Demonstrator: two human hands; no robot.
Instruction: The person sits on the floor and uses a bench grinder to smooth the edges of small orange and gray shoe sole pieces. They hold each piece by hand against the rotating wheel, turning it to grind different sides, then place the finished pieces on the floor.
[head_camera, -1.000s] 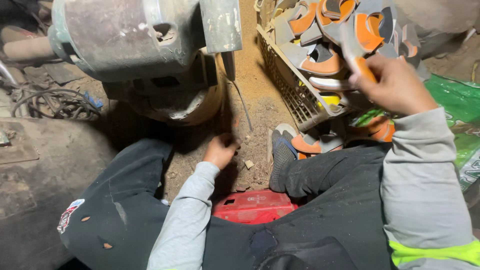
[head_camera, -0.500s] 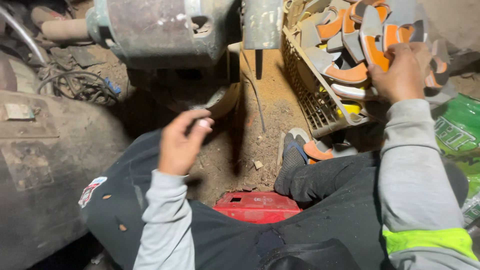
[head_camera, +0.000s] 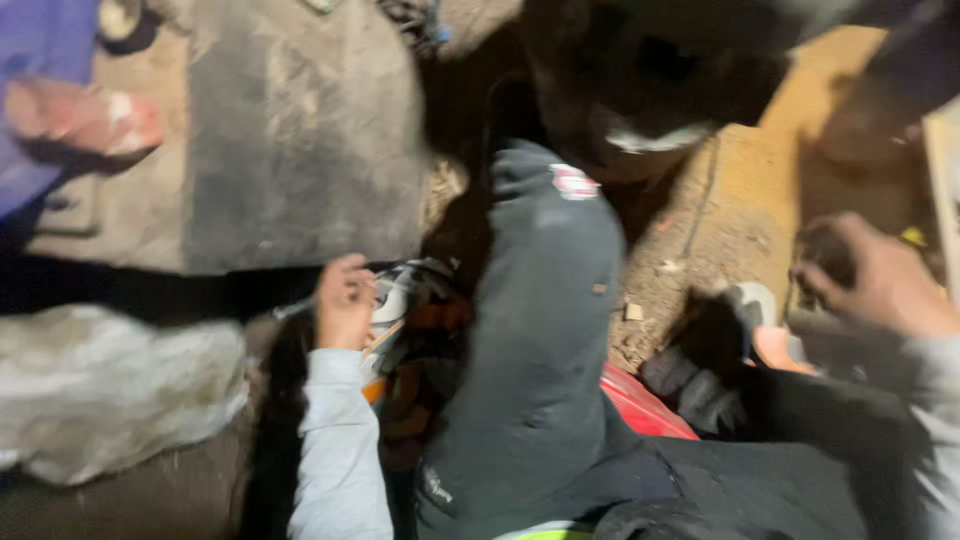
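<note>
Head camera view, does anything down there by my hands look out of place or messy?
Mostly the blur. Your left hand reaches into a jumbled pile of white and orange pieces beside your leg; small debris is scattered on the dirt floor. Nothing clearly damaged.

The dirt floor (head_camera: 745, 215) is carrying everything here and is showing sandy brown at about two o'clock. A small pale chip (head_camera: 632, 312) is lying on it near the centre. A whitish crumpled sack (head_camera: 110, 390) is lying at eight o'clock. A grey slab (head_camera: 300, 130) is resting at eleven o'clock. A red low stool (head_camera: 645, 408) is standing at five o'clock.
</note>
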